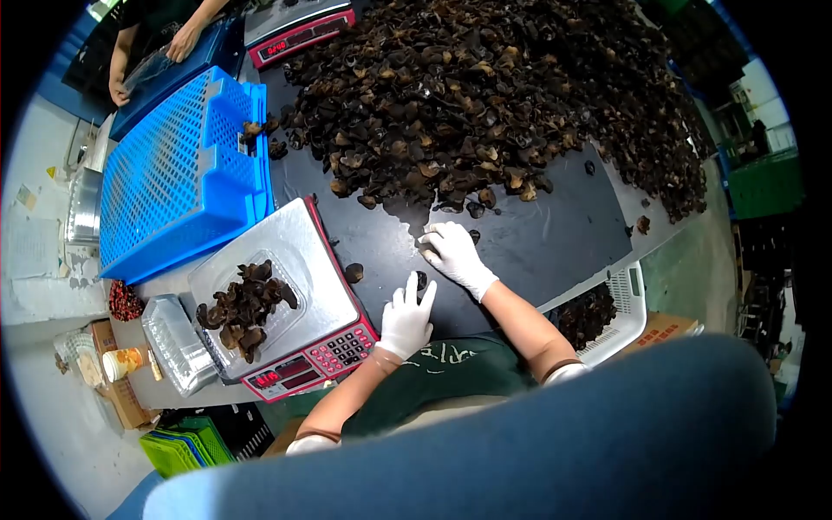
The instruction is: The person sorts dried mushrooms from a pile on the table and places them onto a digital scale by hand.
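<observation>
My left hand (407,321), in a white glove, is over the dark tabletop with its fingers stretched and apart, beside a small dark piece of wood ear mushroom (422,280). My right hand (459,258), gloved too, is further forward at the near edge of a big heap of wood ear mushrooms (451,95). Its fingers are bent together; what lies between them, if anything, is hidden. Left of my hands, a clear plastic tray (295,260) holding a clump of mushrooms (247,308) rests on a digital scale (212,269) with a red front.
A blue crate (156,173) stands left of the heap. Clear plastic trays (178,347) lie beside the scale. A white basket (633,303) holding mushrooms is at the right. Across the table, another person's hands (184,42) handle clear plastic near a second scale (299,35).
</observation>
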Demonstrator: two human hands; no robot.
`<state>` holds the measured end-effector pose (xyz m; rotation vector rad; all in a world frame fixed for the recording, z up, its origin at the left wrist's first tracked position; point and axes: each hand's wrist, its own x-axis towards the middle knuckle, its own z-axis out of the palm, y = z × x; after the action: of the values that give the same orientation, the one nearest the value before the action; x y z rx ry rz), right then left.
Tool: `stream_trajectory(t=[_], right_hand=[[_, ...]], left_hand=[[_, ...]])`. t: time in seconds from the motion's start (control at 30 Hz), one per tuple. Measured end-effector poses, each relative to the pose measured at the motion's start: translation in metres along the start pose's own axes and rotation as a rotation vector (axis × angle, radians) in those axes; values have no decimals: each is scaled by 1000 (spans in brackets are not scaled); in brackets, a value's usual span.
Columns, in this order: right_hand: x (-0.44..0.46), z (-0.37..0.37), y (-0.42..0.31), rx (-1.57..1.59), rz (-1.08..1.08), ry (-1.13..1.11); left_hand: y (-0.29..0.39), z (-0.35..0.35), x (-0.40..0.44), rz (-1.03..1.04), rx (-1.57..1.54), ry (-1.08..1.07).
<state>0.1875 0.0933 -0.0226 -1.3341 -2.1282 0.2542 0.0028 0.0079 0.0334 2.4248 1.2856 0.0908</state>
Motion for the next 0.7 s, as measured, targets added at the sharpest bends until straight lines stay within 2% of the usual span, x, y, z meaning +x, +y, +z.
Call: stream_trajectory(t=[0.07,0.13,0.17,0.2,0.27,0.33,0.4,0.47,0.57,0.7], right_hand=[[-4,-2,11,132,-10,17],[-10,-16,3,463,295,141],[-13,-30,-3,486,455,174],[-19,-36,1,500,535,232],[-27,-54,8,450,661,312],[-28,-63,16,294,579,378],[-26,-66,14,215,542,300],[-25,-61,9,111,404,129],[-26,-32,6,-209,203,122],[-26,-23,19,-174,138,139]], left_hand=[[-2,20,7,6,134,87],[-7,26,13,-25,104,89],[-10,29,14,-60,72,87],[-15,33,14,-43,82,166],[-19,31,15,-48,21,161],[-21,34,18,-38,6,161],[-22,34,22,-23,-4,163],[-22,31,23,-10,-121,115],[-20,25,26,-9,-176,120],[-17,26,43,17,-208,245]])
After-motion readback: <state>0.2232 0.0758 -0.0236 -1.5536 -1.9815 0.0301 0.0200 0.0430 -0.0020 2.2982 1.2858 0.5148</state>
